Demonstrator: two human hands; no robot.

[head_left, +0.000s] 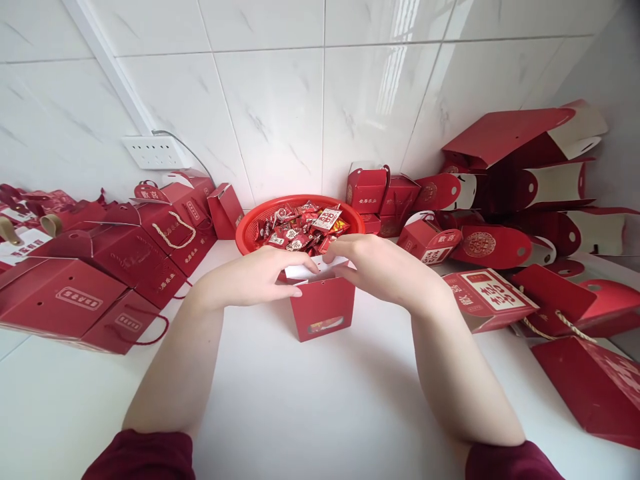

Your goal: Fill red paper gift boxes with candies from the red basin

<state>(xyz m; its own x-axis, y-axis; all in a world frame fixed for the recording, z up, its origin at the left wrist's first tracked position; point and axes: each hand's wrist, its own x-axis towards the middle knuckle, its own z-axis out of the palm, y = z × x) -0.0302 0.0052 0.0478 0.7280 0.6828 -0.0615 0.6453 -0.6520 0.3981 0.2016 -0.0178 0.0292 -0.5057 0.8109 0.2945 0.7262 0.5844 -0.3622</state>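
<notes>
An upright red paper gift box (320, 307) stands on the white table in front of me, its top partly open and pale inner flaps showing. A small window low on its front shows something colourful inside. My left hand (253, 277) grips the box's upper left edge, thumb toward the front and fingers over the flap. At the upper right edge, my right hand (383, 267) is closed on the rim, with its fingertips partly hidden. Just behind the box is a red plastic basket (245, 233) holding many wrapped candies (293, 233).
Closed red boxes (75, 300) with rope handles are stacked at the left. Unfolded and open red boxes (500, 247) pile up at the right, beside a printed box (490, 297). A few small boxes (367, 190) stand against the tiled wall, below a socket panel (155, 153).
</notes>
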